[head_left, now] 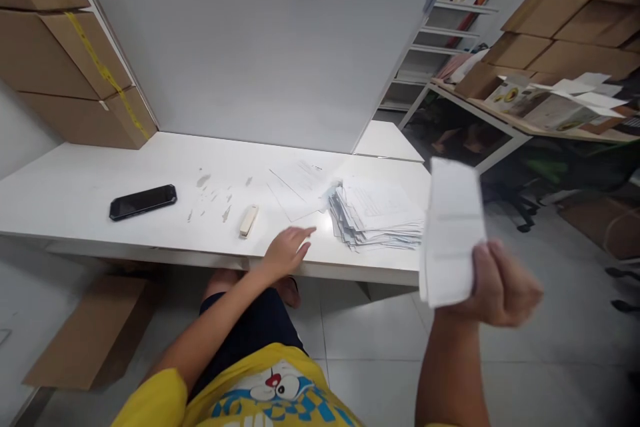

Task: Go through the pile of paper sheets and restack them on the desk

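White paper, creased across and more than one layer thick point(454, 227), is in the right hand point(505, 287), out toward four o'clock. The thumb presses on the front and the other fingers curl shut behind, so the grip is tight. The paper stands up tall, past the right end of the white table point(165, 164). The moving paper is blurry, so I can't quite tell how many sheets there are.

The left hand point(286, 252) is at seven o'clock, by the near edge of the table. It is loosely open and holds nothing, and its pointing finger sticks out toward two o'clock.

Between the two hands, a bit past three o'clock, a messy paper stack point(383, 217) sits on the table. Loose sheets point(300, 180) lie flat just to the stack's nine o'clock side. A cream stapler point(249, 221) rests near the left hand, at its ten o'clock. Farther out at nine o'clock is a black phone point(143, 202).

A big whiteboard point(260, 47) leans up at twelve o'clock. Brown cardboard boxes point(65, 67) are piled at ten o'clock, and more boxes point(565, 40) are heaped at two o'clock.
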Motion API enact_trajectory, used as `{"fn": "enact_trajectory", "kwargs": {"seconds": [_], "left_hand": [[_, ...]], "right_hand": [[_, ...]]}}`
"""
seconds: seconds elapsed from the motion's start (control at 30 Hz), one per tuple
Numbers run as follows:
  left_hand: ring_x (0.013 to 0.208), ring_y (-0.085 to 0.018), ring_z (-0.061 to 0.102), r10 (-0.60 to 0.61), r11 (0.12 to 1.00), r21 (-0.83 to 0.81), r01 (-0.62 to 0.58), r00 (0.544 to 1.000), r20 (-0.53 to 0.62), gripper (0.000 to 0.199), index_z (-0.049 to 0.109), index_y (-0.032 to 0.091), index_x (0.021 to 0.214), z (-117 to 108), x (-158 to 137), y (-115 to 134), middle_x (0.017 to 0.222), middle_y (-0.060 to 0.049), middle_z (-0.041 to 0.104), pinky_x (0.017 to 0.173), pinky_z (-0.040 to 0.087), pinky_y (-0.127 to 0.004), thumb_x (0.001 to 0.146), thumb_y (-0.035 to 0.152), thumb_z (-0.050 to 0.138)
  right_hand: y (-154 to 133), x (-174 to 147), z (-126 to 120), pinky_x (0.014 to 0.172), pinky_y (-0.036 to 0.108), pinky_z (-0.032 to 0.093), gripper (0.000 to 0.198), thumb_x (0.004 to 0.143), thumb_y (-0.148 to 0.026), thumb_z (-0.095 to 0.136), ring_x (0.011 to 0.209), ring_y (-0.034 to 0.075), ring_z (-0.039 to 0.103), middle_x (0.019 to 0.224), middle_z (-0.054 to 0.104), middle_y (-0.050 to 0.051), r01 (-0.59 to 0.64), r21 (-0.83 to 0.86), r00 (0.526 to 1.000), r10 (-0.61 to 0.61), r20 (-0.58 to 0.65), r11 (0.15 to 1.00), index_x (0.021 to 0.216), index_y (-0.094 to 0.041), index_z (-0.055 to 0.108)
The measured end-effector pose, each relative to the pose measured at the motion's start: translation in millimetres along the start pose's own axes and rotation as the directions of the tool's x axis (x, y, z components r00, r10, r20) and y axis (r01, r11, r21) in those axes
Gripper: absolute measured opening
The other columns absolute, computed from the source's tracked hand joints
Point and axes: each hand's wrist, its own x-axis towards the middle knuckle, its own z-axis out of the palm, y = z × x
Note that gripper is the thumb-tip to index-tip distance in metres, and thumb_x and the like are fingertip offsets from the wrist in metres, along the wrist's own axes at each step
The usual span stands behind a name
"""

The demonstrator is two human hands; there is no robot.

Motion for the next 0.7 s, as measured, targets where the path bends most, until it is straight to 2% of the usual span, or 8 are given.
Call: {"fn": "enact_trajectory", "kwargs": {"seconds": [0.03,0.07,0.1,0.17,0.27,0.33,0.43,0.7], "left_hand": [[0.12,-0.026,0.052,0.033,0.992,0.121,-0.041,0.997,0.07,0.048,0.044,0.021,0.139,-0.2,23.8,-10.2,0.127,-0.012,0.059,0.099,0.043,-0.042,0.092,0.032,0.046],[0.13,-0.029,0.043,0.037,0.972,0.226,-0.065,0.991,0.13,0.052,0.04,0.019,0.142,0.5,44.8,-19.2,0.138,-0.014,0.051,0.104,0.037,-0.044,0.092,0.032,0.046],[0.136,-0.03,0.035,0.036,0.949,0.303,-0.092,0.982,0.185,0.053,0.037,0.02,0.143,2.3,62.4,-26.9,0.144,-0.013,0.044,0.108,0.032,-0.046,0.092,0.033,0.046],[0.142,-0.028,0.024,0.045,0.914,0.376,-0.154,0.958,0.285,0.053,0.036,0.023,0.144,9.0,85.7,-37.3,0.151,-0.008,0.036,0.113,0.024,-0.045,0.094,0.036,0.043],[0.144,-0.024,0.022,0.021,0.892,0.421,-0.165,0.946,0.325,0.049,0.037,0.025,0.144,22.1,96.0,-42.5,0.153,-0.004,0.035,0.115,0.02,-0.042,0.096,0.037,0.035],[0.143,-0.024,0.023,-0.041,0.88,0.465,-0.093,0.962,0.27,0.049,0.038,0.022,0.143,28.4,94.7,-43.2,0.151,-0.005,0.038,0.115,0.02,-0.043,0.097,0.036,0.033],[0.142,-0.027,0.027,-0.138,0.854,0.519,0.033,0.977,0.165,0.051,0.04,0.019,0.142,31.0,93.4,-45.2,0.15,-0.006,0.04,0.115,0.021,-0.046,0.096,0.038,0.034],[0.138,-0.036,0.03,-0.293,0.77,0.579,0.268,0.955,-0.053,0.051,0.05,0.013,0.135,26.8,98.2,-43.1,0.146,-0.012,0.044,0.114,0.018,-0.054,0.093,0.039,0.036]], "right_hand": [[6.7,15.4,9.9,0.091,0.046,0.043,0.031,0.094,-0.036,0.045,0.11,0.029,0.062,0.113,0.068,0.013,0.037,-0.036,0.997,-0.04,-0.061,0.999,0.106,-0.019,0.068],[8.4,25.9,22.6,0.091,0.045,0.043,0.031,0.094,-0.036,0.044,0.109,0.028,0.062,0.112,0.068,0.013,0.063,-0.05,0.996,-0.066,-0.055,0.997,0.104,-0.018,0.068],[6.3,30.5,36.9,0.09,0.044,0.044,0.034,0.094,-0.037,0.042,0.107,0.028,0.062,0.11,0.069,0.013,0.089,-0.037,0.996,-0.089,0.002,0.995,0.103,-0.018,0.069],[-2.4,21.9,66.3,0.089,0.043,0.045,0.042,0.095,-0.044,0.037,0.106,0.028,0.062,0.11,0.068,0.015,0.086,0.04,0.961,-0.093,0.261,0.996,0.108,-0.017,0.067],[-5.7,-19.9,99.8,0.096,0.045,0.043,0.057,0.093,-0.054,0.032,0.118,0.029,0.055,0.127,0.061,0.016,-0.01,0.101,0.775,-0.056,0.629,0.995,0.127,-0.015,0.056],[3.1,-47.3,113.1,0.104,0.048,0.036,0.059,0.093,-0.053,0.031,0.129,0.028,0.046,0.138,0.052,0.014,-0.081,0.1,0.709,-0.013,0.705,0.992,0.137,-0.017,0.046],[19.4,-66.1,124.3,0.109,0.049,0.03,0.055,0.095,-0.049,0.029,0.134,0.025,0.04,0.145,0.045,0.01,-0.144,0.134,0.695,0.003,0.719,0.98,0.141,-0.021,0.041],[21.5,-56.6,129.7,0.11,0.047,0.03,0.051,0.097,-0.045,0.027,0.134,0.023,0.04,0.144,0.047,0.009,-0.206,0.154,0.708,0.039,0.705,0.966,0.139,-0.023,0.046]]}}
